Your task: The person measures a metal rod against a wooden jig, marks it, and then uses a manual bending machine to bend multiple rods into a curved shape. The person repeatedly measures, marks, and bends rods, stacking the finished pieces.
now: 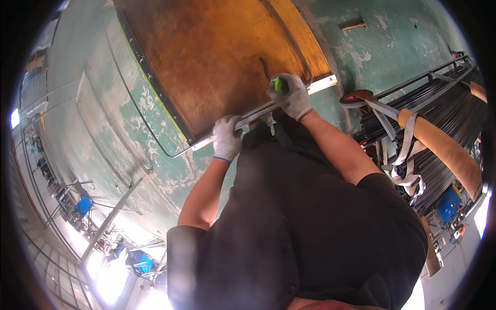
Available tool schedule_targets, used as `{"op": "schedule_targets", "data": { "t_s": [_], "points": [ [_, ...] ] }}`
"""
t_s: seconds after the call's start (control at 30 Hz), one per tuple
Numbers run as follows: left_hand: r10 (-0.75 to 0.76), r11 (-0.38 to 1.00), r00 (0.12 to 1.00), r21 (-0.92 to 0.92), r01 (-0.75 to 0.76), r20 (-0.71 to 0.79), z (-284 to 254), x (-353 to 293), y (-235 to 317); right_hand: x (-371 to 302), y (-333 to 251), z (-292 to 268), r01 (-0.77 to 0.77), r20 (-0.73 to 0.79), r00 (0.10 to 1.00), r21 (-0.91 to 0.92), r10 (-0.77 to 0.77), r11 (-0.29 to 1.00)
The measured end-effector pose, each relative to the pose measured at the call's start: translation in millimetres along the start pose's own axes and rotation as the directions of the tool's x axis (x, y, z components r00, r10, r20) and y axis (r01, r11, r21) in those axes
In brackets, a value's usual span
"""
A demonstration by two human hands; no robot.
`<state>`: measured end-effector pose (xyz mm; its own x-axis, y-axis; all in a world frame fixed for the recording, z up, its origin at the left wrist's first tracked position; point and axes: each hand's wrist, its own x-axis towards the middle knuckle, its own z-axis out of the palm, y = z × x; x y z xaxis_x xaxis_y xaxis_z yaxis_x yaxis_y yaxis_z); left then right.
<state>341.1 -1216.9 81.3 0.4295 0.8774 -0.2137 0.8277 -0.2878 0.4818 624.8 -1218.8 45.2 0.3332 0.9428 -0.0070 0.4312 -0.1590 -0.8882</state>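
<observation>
Near edge of rust-brown panel (206, 62): right hand (292, 96), fingers clamped on green object (279, 86); left hand (226, 137) at metal bar (258, 112), grip unclear; uneven pressure might shift it.

Place: workshop or factory floor, apparently metalworking. Evidence as follows.
- Floor (382, 57): green paint, worn, flaking to pale patches.
- Rack (382, 108), right side: metal frame, loaded with a dense stack of long, thin, dark rods (449, 106).
- Strap (411, 129): whitish, looped around a tan beam (442, 147) of the rack.
- Panel (206, 57): large, brown-orange, stained, edged with metal strips.
- Work gloves (227, 142), pale: worn on left hand (226, 134) and right hand (293, 97).
- Blue equipment (449, 204), background: kind unclear.
</observation>
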Motion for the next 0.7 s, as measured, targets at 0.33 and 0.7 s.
{"op": "schedule_targets", "data": {
  "t_s": [0.33,0.7],
  "points": [
    [-0.006,0.979,0.998,0.206,-0.008,0.068,5.0,27.1,-8.8,25.2,8.4,-12.9,-0.134,0.058,0.99,0.084,0.129,0.987],
    [-0.004,0.953,0.998,0.304,-0.016,0.067,5.6,25.7,13.7,9.4,5.2,-27.6,-0.075,0.157,0.984,-0.051,0.083,0.996]
  ]
}}
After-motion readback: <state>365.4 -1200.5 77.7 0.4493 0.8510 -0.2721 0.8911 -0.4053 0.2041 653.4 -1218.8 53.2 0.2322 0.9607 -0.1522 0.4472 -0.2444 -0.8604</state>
